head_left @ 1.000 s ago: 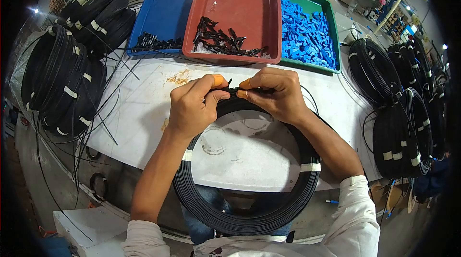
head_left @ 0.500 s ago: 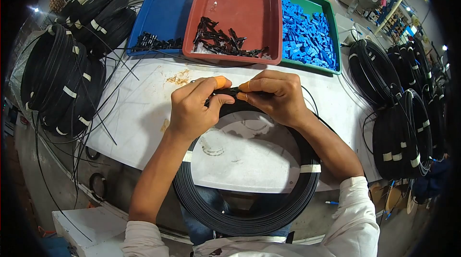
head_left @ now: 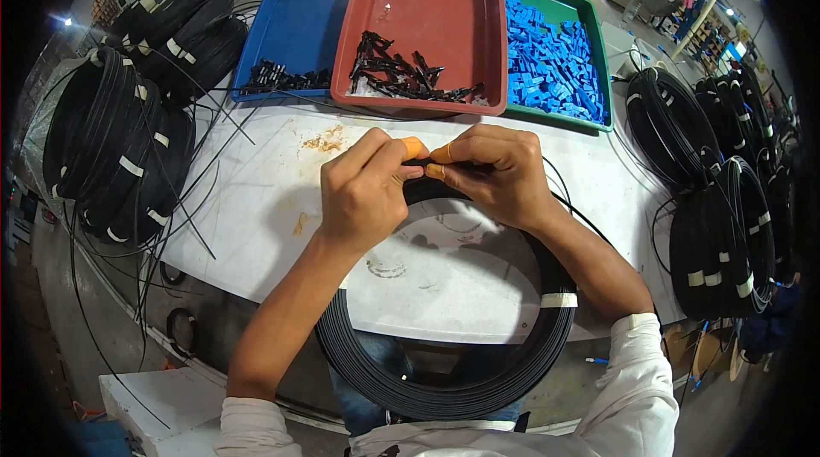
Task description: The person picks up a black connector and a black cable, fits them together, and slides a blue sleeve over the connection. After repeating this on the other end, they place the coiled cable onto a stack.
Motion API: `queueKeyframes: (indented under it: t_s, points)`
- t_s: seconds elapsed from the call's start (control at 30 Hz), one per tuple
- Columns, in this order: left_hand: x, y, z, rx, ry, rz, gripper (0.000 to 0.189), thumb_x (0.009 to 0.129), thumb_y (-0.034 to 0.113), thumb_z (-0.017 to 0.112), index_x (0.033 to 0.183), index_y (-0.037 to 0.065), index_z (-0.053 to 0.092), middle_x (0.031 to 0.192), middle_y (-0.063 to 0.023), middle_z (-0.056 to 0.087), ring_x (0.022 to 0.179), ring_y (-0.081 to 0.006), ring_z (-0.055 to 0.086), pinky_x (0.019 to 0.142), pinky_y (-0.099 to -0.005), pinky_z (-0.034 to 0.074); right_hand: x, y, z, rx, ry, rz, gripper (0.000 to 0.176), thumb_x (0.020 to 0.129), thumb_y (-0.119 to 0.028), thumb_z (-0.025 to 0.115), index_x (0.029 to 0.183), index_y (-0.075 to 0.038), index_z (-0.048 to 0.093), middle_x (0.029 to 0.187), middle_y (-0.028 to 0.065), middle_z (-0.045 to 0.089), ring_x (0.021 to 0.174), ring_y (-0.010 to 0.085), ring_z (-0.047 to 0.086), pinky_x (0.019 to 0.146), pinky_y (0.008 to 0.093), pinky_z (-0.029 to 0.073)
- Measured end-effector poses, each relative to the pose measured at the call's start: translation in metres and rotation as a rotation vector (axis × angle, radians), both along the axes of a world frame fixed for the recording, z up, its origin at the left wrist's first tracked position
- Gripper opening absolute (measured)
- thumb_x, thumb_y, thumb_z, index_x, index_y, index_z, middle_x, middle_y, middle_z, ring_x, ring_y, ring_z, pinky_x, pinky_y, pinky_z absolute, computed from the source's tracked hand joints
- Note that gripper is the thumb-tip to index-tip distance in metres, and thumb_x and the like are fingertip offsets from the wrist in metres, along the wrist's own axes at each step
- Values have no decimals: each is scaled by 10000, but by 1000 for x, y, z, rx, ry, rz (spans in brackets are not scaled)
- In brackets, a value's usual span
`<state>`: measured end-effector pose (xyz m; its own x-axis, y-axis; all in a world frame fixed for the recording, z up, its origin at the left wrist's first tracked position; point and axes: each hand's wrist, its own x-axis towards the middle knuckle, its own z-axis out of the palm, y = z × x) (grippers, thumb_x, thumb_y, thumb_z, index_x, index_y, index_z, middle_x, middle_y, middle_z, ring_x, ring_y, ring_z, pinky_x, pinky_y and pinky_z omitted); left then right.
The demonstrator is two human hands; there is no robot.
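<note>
My left hand and my right hand meet over the far side of a black cable coil, fingertips almost touching. Both are closed in a pinch on a small black part, mostly hidden by the fingers; its exact kind does not show. Orange covers wrap fingertips on both hands. The coil, bound with white tape, lies partly on the white table and overhangs its front edge toward my lap.
Behind my hands stand a blue tray and a red tray with black pieces, and a green tray full of blue connectors. More black coils stand at left and right, with loose cable ends sticking out at left.
My left hand has moved right, closer to my right hand, so the black part between them shows less. The whole view has shifted slightly.
</note>
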<state>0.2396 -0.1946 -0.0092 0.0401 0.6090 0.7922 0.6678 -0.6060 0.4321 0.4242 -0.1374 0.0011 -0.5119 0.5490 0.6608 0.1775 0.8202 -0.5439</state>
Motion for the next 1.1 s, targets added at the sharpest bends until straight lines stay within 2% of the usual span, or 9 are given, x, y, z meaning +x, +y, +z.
queueKeyframes:
  t_s: [0.17,0.33,0.43,0.53,0.6,0.73,0.8,0.93,1.1]
  points:
    - [0,3,-2,37,33,20,127,738,-107,704,816,-12,673,741,-86,608,623,-206,610,552,-304,484,0,-2,4,-7,-27,14,162,733,-53,837,863,-14,750,769,84,710,649,185,677,560,293,529]
    - [-3,3,-2,96,110,103,191,674,-162,654,786,-8,666,721,-88,618,626,-209,616,544,-303,485,-2,-6,6,-74,-24,0,187,729,-71,843,889,-23,759,756,86,708,658,198,672,573,305,528]
    - [-4,3,0,96,85,115,192,669,-168,645,775,-9,662,718,-90,627,621,-212,616,544,-305,485,-2,-5,8,-99,-47,44,207,721,-7,814,920,-18,758,795,109,705,688,221,673,593,319,532]
    - [-5,0,3,16,-15,112,181,668,-160,657,769,-10,663,724,-85,634,620,-206,619,558,-301,488,-1,-6,10,-96,-61,82,300,707,87,742,989,-16,748,857,143,697,717,252,674,613,332,537]
    - [-4,-1,3,-12,-74,109,174,668,-154,665,767,-11,663,724,-83,638,622,-200,623,568,-298,490,1,-8,14,-24,-132,89,430,689,143,673,1090,-10,708,902,167,685,746,280,679,643,352,544]
    - [-4,-3,5,-62,-162,105,159,669,-142,685,767,-18,663,723,-82,646,631,-183,634,586,-283,496,-2,-14,20,-32,-109,54,379,712,140,668,1061,-7,669,857,151,687,759,302,685,668,366,546]
    - [-4,-4,5,-76,-186,108,156,671,-142,689,766,-20,663,725,-82,650,633,-183,636,585,-284,496,-3,-15,16,-216,38,-26,283,729,121,680,970,-19,632,815,119,691,771,303,691,674,381,535]
    - [-4,-4,4,-126,-254,96,148,679,-134,704,765,-20,665,730,-78,662,638,-177,639,589,-285,499,4,-6,11,32,-63,-52,224,732,80,721,901,-45,642,786,84,701,738,275,679,684,379,496]
    - [5,-8,9,-187,-231,56,157,681,-143,701,782,-26,675,731,-81,681,645,-168,667,604,-276,520,0,-8,9,57,-15,6,194,727,77,719,869,-54,694,807,68,707,711,252,656,696,355,491]
